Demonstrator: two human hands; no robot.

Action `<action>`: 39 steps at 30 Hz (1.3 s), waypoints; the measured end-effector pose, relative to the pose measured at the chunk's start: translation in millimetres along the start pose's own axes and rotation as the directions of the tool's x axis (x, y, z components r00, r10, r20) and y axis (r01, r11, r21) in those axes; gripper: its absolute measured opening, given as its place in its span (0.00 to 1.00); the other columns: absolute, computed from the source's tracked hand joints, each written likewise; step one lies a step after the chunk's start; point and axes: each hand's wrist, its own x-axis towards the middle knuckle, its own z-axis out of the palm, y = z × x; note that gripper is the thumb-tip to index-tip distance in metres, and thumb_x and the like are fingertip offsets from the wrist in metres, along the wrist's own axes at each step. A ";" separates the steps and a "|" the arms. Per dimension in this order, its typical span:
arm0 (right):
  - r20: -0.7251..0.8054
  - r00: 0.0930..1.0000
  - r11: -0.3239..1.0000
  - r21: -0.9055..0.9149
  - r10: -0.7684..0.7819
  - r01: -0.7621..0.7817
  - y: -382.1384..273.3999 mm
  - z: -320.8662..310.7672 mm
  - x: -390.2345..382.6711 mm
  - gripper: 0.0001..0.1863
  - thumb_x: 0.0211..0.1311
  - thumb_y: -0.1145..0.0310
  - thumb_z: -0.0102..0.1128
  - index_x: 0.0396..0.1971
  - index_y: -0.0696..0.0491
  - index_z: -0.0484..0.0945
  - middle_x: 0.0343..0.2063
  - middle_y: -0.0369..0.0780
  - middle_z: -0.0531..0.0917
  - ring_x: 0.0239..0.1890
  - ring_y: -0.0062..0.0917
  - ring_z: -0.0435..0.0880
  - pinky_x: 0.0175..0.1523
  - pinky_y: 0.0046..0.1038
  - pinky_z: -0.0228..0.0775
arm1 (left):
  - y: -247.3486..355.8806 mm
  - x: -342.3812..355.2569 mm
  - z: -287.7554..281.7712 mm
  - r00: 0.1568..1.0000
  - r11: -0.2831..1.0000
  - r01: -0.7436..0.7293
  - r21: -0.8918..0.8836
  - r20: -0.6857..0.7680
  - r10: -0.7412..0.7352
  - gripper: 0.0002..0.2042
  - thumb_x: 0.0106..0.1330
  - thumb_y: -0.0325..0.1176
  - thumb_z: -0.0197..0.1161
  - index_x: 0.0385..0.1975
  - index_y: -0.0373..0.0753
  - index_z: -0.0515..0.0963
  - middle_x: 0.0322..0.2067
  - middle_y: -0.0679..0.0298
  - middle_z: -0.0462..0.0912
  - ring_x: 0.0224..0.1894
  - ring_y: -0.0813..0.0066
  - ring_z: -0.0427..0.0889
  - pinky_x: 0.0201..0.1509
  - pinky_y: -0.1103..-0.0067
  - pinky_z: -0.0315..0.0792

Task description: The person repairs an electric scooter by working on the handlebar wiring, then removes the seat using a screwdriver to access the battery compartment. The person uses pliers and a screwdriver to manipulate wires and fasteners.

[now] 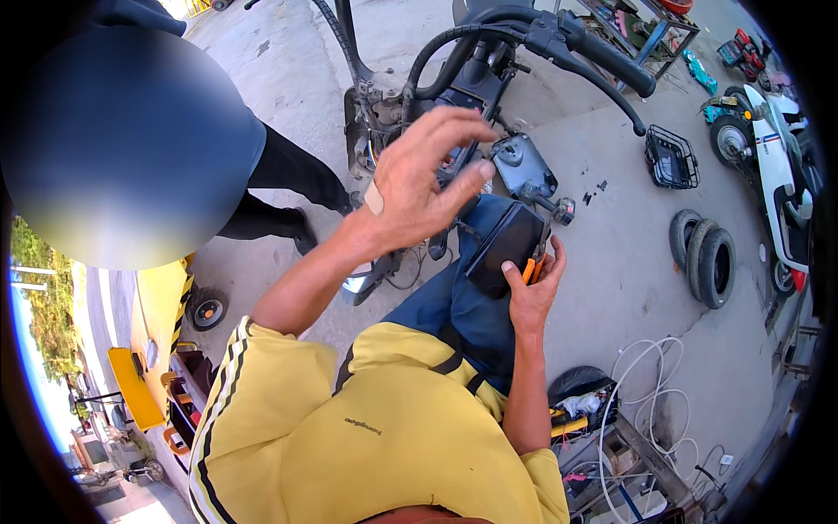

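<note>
My left hand [428, 175] is raised in front of the scooter's handlebar stem, fingers slightly curved and thumb apart, holding nothing. A bandage strip [374, 198] is stuck near its wrist. My right hand [534, 293] is closed around the orange handles of pliers [529, 270]. Its thumb also lies against a black box-like part [504, 248], tilted over my right thigh. Behind the left hand stands a partly stripped electric scooter [476, 83] with exposed wiring [375, 148]. Past the black part is a grey plastic piece [525, 166].
A person in dark trousers [284, 179] stands at the left. On the concrete to the right are a wire basket [672, 159], several tyres [717, 266] and a white scooter [772, 175]. A pale hose [650, 384] coils beside a parts bin [580, 402] at lower right.
</note>
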 end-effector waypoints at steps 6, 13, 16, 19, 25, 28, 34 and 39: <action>0.053 0.998 1.000 -0.012 -0.015 0.016 -16.6 14.1 -8.4 0.47 0.56 0.82 0.69 0.74 0.57 0.54 0.55 0.45 0.75 0.59 0.31 0.77 0.66 0.30 0.68 | 0.8 -157.8 66.8 0.991 0.947 0.126 0.296 -0.007 -0.130 0.26 0.55 0.31 0.77 0.55 0.39 0.78 0.59 0.54 0.78 0.59 0.51 0.79 0.61 0.62 0.74; 0.011 1.000 0.998 -0.060 -0.007 0.008 -10.6 13.7 -8.7 0.42 0.57 0.83 0.68 0.72 0.61 0.57 0.60 0.47 0.74 0.61 0.32 0.77 0.67 0.32 0.69 | -0.5 -189.5 89.5 0.993 0.983 0.098 0.154 0.053 -0.107 0.26 0.57 0.32 0.75 0.57 0.40 0.77 0.61 0.55 0.77 0.63 0.52 0.78 0.62 0.61 0.74; 0.006 1.000 0.995 -0.097 -0.014 0.015 -7.1 15.2 -8.8 0.41 0.58 0.82 0.67 0.71 0.62 0.58 0.63 0.50 0.72 0.66 0.36 0.74 0.72 0.34 0.64 | -13.8 -206.0 90.2 0.977 0.979 0.189 0.072 0.087 -0.195 0.29 0.59 0.32 0.74 0.62 0.39 0.74 0.63 0.53 0.75 0.63 0.50 0.77 0.65 0.62 0.73; 0.004 1.000 0.990 -0.142 -0.024 0.025 -9.3 19.1 -9.2 0.40 0.59 0.82 0.67 0.70 0.64 0.58 0.65 0.51 0.71 0.68 0.37 0.71 0.74 0.35 0.61 | -16.8 -212.2 96.1 0.947 0.954 0.300 -0.016 0.120 -0.297 0.34 0.61 0.33 0.74 0.67 0.38 0.68 0.64 0.50 0.73 0.63 0.46 0.76 0.67 0.62 0.72; 0.040 0.999 0.941 -0.335 -0.034 0.045 -23.0 25.2 -12.7 0.37 0.61 0.82 0.65 0.69 0.65 0.59 0.65 0.52 0.72 0.68 0.38 0.72 0.74 0.35 0.61 | -30.8 -214.5 127.2 0.840 0.758 0.531 -0.379 0.120 -0.529 0.39 0.63 0.31 0.74 0.73 0.38 0.60 0.64 0.44 0.71 0.60 0.50 0.78 0.66 0.65 0.75; 0.048 0.998 0.923 -0.381 -0.042 0.057 -28.0 31.9 -15.1 0.36 0.61 0.82 0.65 0.68 0.64 0.60 0.64 0.51 0.73 0.66 0.36 0.75 0.72 0.35 0.63 | -40.1 -210.1 133.1 0.703 0.516 0.664 -0.540 0.217 -0.678 0.39 0.64 0.27 0.73 0.74 0.36 0.59 0.64 0.45 0.72 0.62 0.57 0.78 0.65 0.69 0.75; 0.062 0.996 0.893 -0.443 -0.062 0.083 -34.8 49.3 -20.5 0.34 0.61 0.82 0.66 0.67 0.62 0.64 0.59 0.48 0.78 0.62 0.34 0.78 0.69 0.33 0.67 | -66.4 -215.7 155.7 0.687 0.243 0.553 -0.797 0.271 -0.674 0.34 0.66 0.20 0.69 0.71 0.31 0.61 0.62 0.51 0.74 0.58 0.66 0.80 0.62 0.72 0.78; 0.023 0.999 0.869 -0.492 -0.041 0.047 -43.6 48.7 -25.3 0.35 0.61 0.82 0.67 0.68 0.61 0.65 0.58 0.48 0.78 0.61 0.33 0.79 0.68 0.33 0.68 | -69.2 -205.6 151.7 0.621 0.060 0.540 -0.839 0.349 -0.702 0.28 0.66 0.19 0.67 0.65 0.32 0.66 0.57 0.52 0.79 0.54 0.69 0.83 0.55 0.73 0.82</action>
